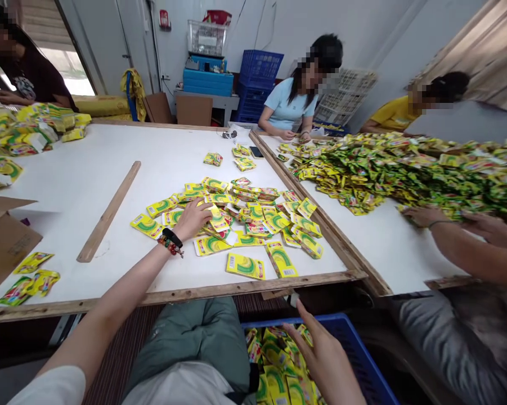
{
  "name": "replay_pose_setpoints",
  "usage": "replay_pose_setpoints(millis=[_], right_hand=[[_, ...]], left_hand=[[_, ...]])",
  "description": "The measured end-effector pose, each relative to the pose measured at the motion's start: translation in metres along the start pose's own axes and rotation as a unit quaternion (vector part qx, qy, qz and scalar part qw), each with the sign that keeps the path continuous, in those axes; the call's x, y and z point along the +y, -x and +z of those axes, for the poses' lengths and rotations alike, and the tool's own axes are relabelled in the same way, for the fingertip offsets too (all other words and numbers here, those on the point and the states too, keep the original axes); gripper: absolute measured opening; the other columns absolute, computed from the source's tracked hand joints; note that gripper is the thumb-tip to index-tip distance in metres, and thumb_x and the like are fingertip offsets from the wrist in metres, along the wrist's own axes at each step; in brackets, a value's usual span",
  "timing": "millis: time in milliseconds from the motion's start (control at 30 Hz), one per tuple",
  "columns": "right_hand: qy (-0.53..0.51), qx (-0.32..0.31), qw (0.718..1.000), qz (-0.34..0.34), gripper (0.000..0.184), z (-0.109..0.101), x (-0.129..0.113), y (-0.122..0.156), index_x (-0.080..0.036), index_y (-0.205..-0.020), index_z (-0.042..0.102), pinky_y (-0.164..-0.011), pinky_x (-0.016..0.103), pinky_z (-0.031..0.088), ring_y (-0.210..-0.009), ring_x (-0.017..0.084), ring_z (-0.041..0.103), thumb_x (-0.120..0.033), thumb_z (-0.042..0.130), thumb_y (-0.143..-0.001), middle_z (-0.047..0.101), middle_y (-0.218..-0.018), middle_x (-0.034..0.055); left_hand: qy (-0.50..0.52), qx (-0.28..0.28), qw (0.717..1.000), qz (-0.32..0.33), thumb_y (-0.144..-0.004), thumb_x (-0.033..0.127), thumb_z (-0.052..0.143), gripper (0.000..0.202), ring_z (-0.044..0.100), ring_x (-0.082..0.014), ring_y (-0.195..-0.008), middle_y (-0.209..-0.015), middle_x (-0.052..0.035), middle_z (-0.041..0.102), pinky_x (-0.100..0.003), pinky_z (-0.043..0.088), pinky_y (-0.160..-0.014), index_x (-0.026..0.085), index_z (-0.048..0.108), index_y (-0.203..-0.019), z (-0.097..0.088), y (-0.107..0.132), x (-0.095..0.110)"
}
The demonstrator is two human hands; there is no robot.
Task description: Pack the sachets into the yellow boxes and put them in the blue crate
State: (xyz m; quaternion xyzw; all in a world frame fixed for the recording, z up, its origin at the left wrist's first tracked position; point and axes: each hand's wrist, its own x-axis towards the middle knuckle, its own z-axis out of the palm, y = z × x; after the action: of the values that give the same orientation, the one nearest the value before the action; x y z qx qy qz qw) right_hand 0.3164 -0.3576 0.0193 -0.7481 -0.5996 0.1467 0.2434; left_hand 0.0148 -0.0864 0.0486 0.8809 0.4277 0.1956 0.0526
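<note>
My left hand (193, 217) rests on a spread of yellow and green packets (253, 219) on the white table (88, 174), fingers curled over a few of them; its wrist wears a black band and a bead bracelet. My right hand (321, 351) hovers open, fingers spread, over a blue crate (363, 360) below the table's front edge. The crate holds more of the same packets (274, 371).
A wooden strip (110, 211) lies on the table's left half. A cardboard box (4, 239) and loose packets (27, 278) sit at the left edge. The adjoining table (384, 242) carries a large heap (405, 169); a neighbour's hands (447, 219) work there. Other people sit further off.
</note>
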Motion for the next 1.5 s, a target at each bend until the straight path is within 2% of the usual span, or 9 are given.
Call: replay_pose_setpoints(millis=[167,367,533,667,867,967,1067,1167,1500], right_hand=[[-0.156,-0.011,0.979,-0.128,0.04,0.044,-0.071,-0.047,-0.02,-0.123,0.064,-0.099,0.047,0.047,-0.117,0.028,0.061,-0.035,0.054,-0.088,0.065,-0.125,0.013],[-0.223,-0.084,0.955,-0.179,0.04,0.062,-0.121,-0.073,-0.021,-0.127,0.061,-0.104,0.051,0.043,-0.123,0.027,0.056,-0.028,0.056,-0.087,0.062,-0.129,0.0114],[-0.277,-0.061,0.946,-0.154,0.039,0.062,-0.121,-0.064,-0.021,-0.124,0.064,-0.104,0.052,0.042,-0.122,0.028,0.057,-0.03,0.059,-0.086,0.064,-0.127,0.0126],[-0.376,-0.003,0.925,-0.054,0.043,0.064,-0.117,-0.058,-0.021,-0.127,0.061,-0.103,0.052,0.042,-0.119,0.029,0.058,-0.038,0.059,-0.087,0.061,-0.131,0.0131],[-0.525,-0.045,0.85,0.018,0.046,0.069,-0.126,-0.058,-0.022,-0.107,0.074,-0.097,0.042,0.046,-0.103,0.026,0.065,-0.057,0.057,-0.082,0.073,-0.107,0.0073],[-0.578,-0.089,0.807,0.083,0.049,0.078,-0.131,-0.055,-0.017,-0.098,0.076,-0.083,0.036,0.052,-0.085,0.024,0.069,-0.06,0.06,-0.079,0.076,-0.09,0.0073],[-0.626,-0.003,0.758,0.185,0.053,0.091,-0.137,-0.05,-0.016,-0.094,0.076,-0.077,0.034,0.053,-0.08,0.023,0.069,-0.063,0.054,-0.08,0.075,-0.086,0.0073],[-0.657,0.089,0.727,0.181,0.045,0.101,-0.141,-0.044,-0.019,-0.095,0.074,-0.087,0.034,0.051,-0.094,0.022,0.067,-0.058,0.059,-0.079,0.075,-0.094,0.0058],[-0.691,-0.068,0.701,0.165,0.023,0.083,-0.135,-0.061,-0.02,-0.082,0.076,-0.08,0.036,0.057,-0.087,0.024,0.07,-0.022,0.062,-0.063,0.077,-0.086,0.0045]], left_hand=[[-0.016,-0.05,0.998,0.031,-0.08,0.012,0.057,0.048,0.032,-0.0321,-0.135,-0.147,-0.0088,0.041,-0.054,0.032,-0.107,0.024,0.052,-0.127,0.008,0.003,0.0],[0.015,-0.033,0.999,0.035,-0.088,0.011,0.046,0.031,0.048,-0.0237,-0.123,-0.125,-0.0066,0.06,-0.045,0.034,-0.106,0.024,0.058,-0.114,0.022,-0.009,-0.005],[0.037,0.057,0.997,-0.028,-0.091,0.006,0.029,0.037,0.049,-0.0231,-0.12,-0.122,-0.0141,0.058,-0.045,0.032,-0.107,0.014,0.051,-0.12,0.018,-0.013,0.007],[0.2,0.202,0.954,-0.093,-0.098,0.02,0.021,0.04,0.046,-0.0221,-0.123,-0.132,-0.0154,0.048,-0.039,0.037,-0.104,0.014,0.033,-0.135,0.006,0.021,0.052],[0.389,0.131,0.906,-0.1,-0.088,0.064,0.04,0.064,0.054,-0.0202,-0.082,-0.094,-0.0051,0.053,-0.034,0.046,-0.078,0.017,0.037,-0.132,0.027,0.102,0.124],[0.414,0.128,0.89,-0.138,-0.083,0.068,0.047,0.065,0.054,-0.0197,-0.081,-0.092,-0.0037,0.052,-0.033,0.046,-0.074,0.019,0.041,-0.125,0.044,0.12,0.142],[0.407,0.157,0.878,-0.199,-0.091,0.056,0.043,0.043,0.056,-0.0201,-0.086,-0.096,-0.0056,0.055,-0.032,0.045,-0.077,0.02,0.047,-0.113,0.053,0.116,0.15],[0.387,0.2,0.865,-0.248,-0.095,0.046,0.038,0.03,0.057,-0.0198,-0.087,-0.094,-0.0063,0.057,-0.032,0.046,-0.078,0.02,0.049,-0.104,0.054,0.107,0.147],[0.189,0.21,0.949,-0.14,-0.074,0.033,0.066,0.076,0.063,-0.0264,-0.105,-0.126,-0.0137,0.056,-0.037,0.053,-0.082,0.019,0.026,-0.137,0.073,0.121,0.139]])
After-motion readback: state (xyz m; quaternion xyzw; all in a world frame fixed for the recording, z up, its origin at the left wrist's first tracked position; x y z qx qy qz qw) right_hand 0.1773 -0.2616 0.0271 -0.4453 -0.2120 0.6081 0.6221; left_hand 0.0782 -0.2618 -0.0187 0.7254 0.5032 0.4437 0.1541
